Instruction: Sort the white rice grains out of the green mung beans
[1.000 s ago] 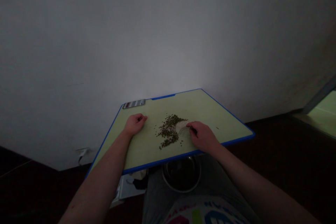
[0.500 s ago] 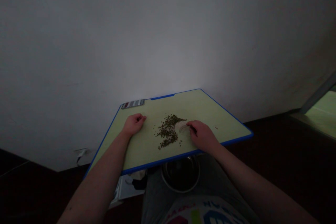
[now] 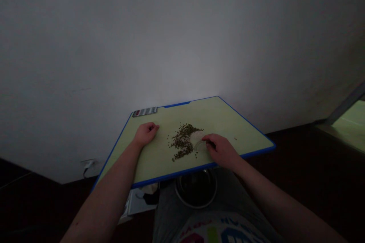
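Observation:
A pale green board with a blue rim (image 3: 228, 121) lies across my lap in dim light. A loose heap of small dark green beans (image 3: 184, 140) is spread over its middle, with a small whitish patch (image 3: 196, 136) at the heap's right side. My left hand (image 3: 146, 133) rests on the board left of the heap, fingers curled in and holding nothing I can see. My right hand (image 3: 221, 149) lies at the heap's right edge, fingertips pinched together near the whitish patch; what they pinch is too small to tell.
A metal bowl (image 3: 196, 190) sits under the board's near edge, between my legs. A striped flat item (image 3: 145, 112) lies at the board's far left corner. A plain wall stands close behind. Dark floor surrounds, with a wall plug (image 3: 89, 164) at left and a lit pale green surface (image 3: 350, 123) at right.
My right hand has slid slightly toward me along the heap's right edge. The left hand has stayed put.

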Demonstrator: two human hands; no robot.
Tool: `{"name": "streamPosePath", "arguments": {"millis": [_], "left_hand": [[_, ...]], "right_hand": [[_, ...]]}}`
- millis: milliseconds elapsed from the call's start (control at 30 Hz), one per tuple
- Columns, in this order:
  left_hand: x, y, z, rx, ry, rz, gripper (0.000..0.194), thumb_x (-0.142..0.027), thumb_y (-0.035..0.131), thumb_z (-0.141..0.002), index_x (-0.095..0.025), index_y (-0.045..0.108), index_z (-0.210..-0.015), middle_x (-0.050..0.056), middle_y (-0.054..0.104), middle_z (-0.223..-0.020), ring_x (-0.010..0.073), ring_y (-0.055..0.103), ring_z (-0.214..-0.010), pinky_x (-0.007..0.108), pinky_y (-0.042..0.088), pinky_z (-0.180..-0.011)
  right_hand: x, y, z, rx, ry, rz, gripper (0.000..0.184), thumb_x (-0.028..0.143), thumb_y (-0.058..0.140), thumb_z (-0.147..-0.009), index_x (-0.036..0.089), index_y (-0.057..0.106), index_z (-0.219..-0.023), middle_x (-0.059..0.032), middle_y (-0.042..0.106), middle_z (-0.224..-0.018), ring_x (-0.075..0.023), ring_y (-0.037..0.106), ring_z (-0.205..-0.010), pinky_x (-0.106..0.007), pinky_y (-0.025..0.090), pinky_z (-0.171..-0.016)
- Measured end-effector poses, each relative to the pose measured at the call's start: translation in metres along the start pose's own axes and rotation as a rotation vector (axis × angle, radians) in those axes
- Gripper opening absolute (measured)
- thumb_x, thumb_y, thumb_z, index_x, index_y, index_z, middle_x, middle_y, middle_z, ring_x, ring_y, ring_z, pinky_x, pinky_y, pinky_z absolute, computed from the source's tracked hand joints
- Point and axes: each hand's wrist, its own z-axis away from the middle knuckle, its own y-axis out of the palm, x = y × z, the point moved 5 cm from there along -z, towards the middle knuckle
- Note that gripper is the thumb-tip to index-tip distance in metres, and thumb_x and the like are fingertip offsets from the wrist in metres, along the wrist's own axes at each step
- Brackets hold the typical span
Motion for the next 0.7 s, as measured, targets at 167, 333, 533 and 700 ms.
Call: {"name": "streamPosePath", "arguments": {"millis": [167, 333, 533, 700], "left_hand": [[-0.003, -0.002, 0.001, 0.005, 0.012, -0.010, 0.039, -0.049, 0.045, -0.079, -0.018, 0.047, -0.056, -0.002, 0.042, -0.050, 0.0114, 0.040, -0.051, 0.025, 0.028, -0.051], [-0.002, -0.002, 0.002, -0.008, 0.003, -0.002, 0.038, -0.049, 0.046, -0.079, -0.018, 0.049, -0.057, -0.002, 0.043, -0.050, 0.0115, 0.040, -0.051, 0.025, 0.029, -0.052], [0.000, 0.000, 0.000, 0.004, -0.008, -0.006, 0.038, -0.049, 0.046, -0.079, -0.018, 0.049, -0.058, -0.002, 0.043, -0.050, 0.0113, 0.040, -0.050, 0.025, 0.027, -0.051], [0.000, 0.001, 0.000, 0.006, -0.004, 0.006, 0.038, -0.049, 0.046, -0.079, -0.017, 0.050, -0.058, -0.002, 0.042, -0.050, 0.0113, 0.039, -0.050, 0.025, 0.027, -0.051]], "right_hand": [[0.015, 0.008, -0.005, 0.127, -0.065, -0.077, 0.030, 0.009, 0.048, -0.079, 0.015, 0.066, -0.102, -0.0084, 0.068, -0.102, -0.0202, 0.061, -0.095, -0.033, 0.045, -0.086], [0.025, 0.010, -0.005, 0.243, -0.119, -0.150, 0.032, 0.008, 0.049, -0.077, 0.019, 0.067, -0.100, -0.0054, 0.070, -0.099, -0.0192, 0.063, -0.093, -0.032, 0.046, -0.085], [0.023, 0.010, 0.002, 0.268, -0.089, -0.184, 0.030, 0.010, 0.050, -0.078, 0.019, 0.068, -0.100, -0.0049, 0.070, -0.098, -0.0192, 0.063, -0.092, -0.032, 0.047, -0.083], [0.022, 0.006, 0.005, 0.254, -0.076, -0.185, 0.031, 0.009, 0.050, -0.076, 0.019, 0.067, -0.100, -0.0049, 0.070, -0.098, -0.0186, 0.063, -0.092, -0.032, 0.046, -0.084]]}}
